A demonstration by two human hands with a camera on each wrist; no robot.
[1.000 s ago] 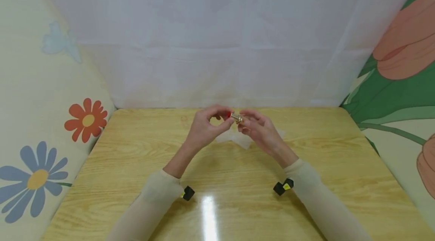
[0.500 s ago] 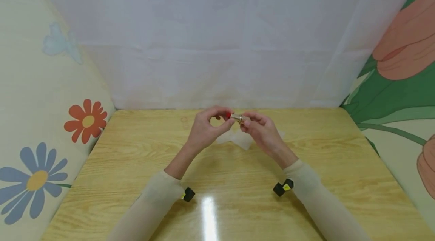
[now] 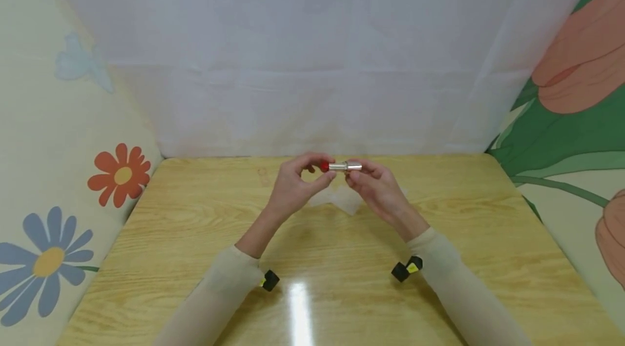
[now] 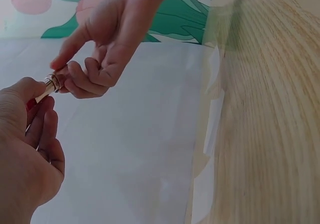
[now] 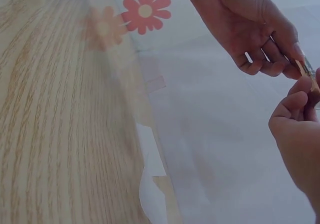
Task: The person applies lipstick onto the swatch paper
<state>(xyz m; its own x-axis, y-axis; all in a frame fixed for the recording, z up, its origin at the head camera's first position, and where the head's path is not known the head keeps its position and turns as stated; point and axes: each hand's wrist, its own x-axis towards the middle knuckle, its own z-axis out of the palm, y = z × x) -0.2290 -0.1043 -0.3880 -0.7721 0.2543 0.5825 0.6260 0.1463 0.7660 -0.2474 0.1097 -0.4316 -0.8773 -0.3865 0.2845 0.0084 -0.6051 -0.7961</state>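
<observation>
In the head view a small shiny metal tube with a red end (image 3: 338, 166) lies level between both hands, above the far part of the table. My left hand (image 3: 299, 186) pinches the red end between thumb and forefinger. The right hand (image 3: 381, 191) pinches the tube near its ringed middle, and the silver end stretches across its fingers. In the left wrist view the tube (image 4: 50, 85) looks gold, with rings by the right hand (image 4: 112, 41). Fingers hide much of the tube (image 5: 306, 69) in the right wrist view.
A thin white piece (image 3: 345, 200) lies on the wooden table (image 3: 312, 248) beneath the hands. White strips (image 4: 212, 124) run along the table's edge. A white cloth (image 3: 312, 64) hangs behind, and flower-painted panels (image 3: 49, 172) flank the table.
The tube has swung from slanting toward the viewer to lying level, so its silver right end now shows. The right fingers have shifted along it slightly; the left hand stays nearly still.
</observation>
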